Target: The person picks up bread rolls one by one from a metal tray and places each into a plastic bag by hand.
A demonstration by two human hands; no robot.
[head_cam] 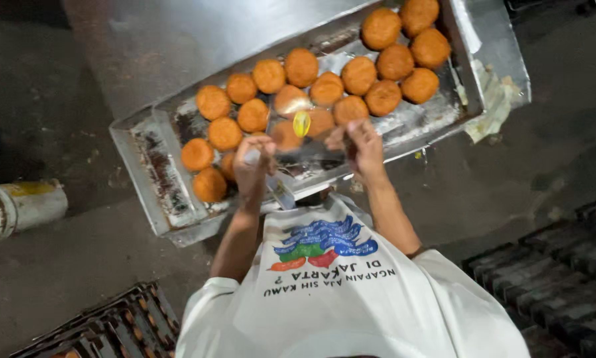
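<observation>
Overhead, at a metal tray [153, 174] loaded with round golden-brown fried buns [341, 73]: left hand [253, 164] and right hand [361, 144] both pinched shut on a clear plastic bag [304, 154] with a yellow mark, stretched between them just above the tray's near edge. Dark plastic crates [112, 328] on the floor to either side; a white pipe [19, 207] at far left.

A clear plastic wrapper [304, 156] with a small yellow oval label [301, 123] is stretched between both hands.
</observation>
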